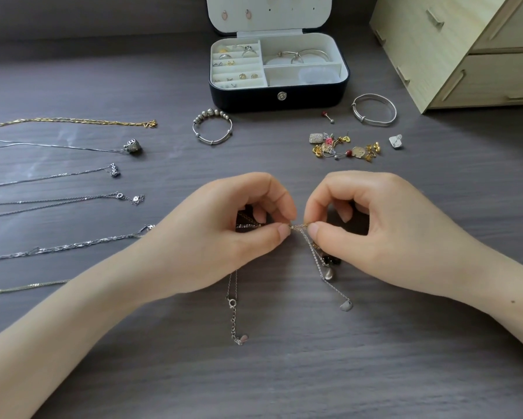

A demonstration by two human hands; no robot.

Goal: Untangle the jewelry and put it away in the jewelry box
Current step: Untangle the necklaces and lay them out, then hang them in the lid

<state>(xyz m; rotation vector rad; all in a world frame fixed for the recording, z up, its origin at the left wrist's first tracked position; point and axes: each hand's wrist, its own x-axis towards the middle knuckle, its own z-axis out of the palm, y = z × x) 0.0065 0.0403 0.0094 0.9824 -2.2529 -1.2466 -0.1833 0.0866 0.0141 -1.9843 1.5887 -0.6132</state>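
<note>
Chains (pixel 296 227), tangled silver and gold, sit at the near middle of the desk (pixel 284 373). They are pinched at one knot between thumb and forefinger of the left grip (pixel 224 234) and of the right grip (pixel 384 231), both tightly curled with thumbs nearly touching, and loose ends and small pendants trail toward the near edge. The box (pixel 278 96) stands open at the far edge with rings and bangles inside; a bracelet (pixel 213 111), a bangle (pixel 375 124) and an earring pile (pixel 342 145) lie just before it, and straightened necklaces (pixel 133 145) line the left edge.
</note>
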